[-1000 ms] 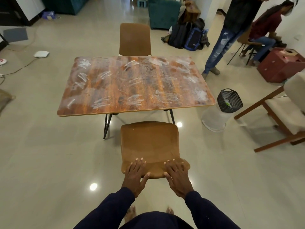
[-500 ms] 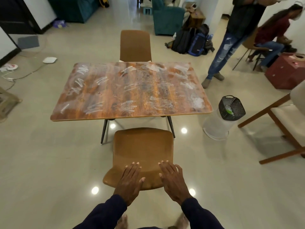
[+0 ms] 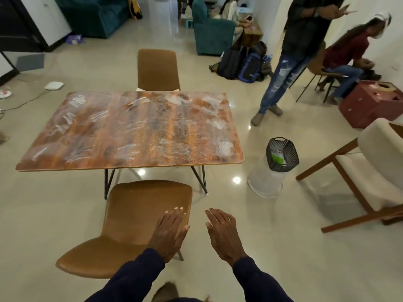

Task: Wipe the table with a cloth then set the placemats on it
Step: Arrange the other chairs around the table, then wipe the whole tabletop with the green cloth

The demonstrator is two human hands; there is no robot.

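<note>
— Hands: report status.
— Left hand (image 3: 169,234): flat, fingers straight, palm down on the right side of the near chair's (image 3: 130,225) backrest; grasping nothing. Right hand (image 3: 224,234): released, fingers extended, over bare floor just beside that chair and apart from it.
— Work surface?
— Table (image 3: 130,127): rectangular wood-grain top with rounded corners on thin black legs, directly ahead beyond the near chair. White smears cover most of the top. Far chair (image 3: 158,69) stands at the opposite long edge.
— Room?
— Glossy tiled floor. Right of the table, a black basket (image 3: 282,154) rests on a translucent white stand (image 3: 265,184) and holds something green that cannot be identified. Further right is a wooden armchair (image 3: 370,171). A standing person (image 3: 305,29) is near the table's far right corner, with backpacks (image 3: 244,64) beyond it.
— Clearance?
— Open floor runs along the table's left short edge, and between its right short edge and the basket.
</note>
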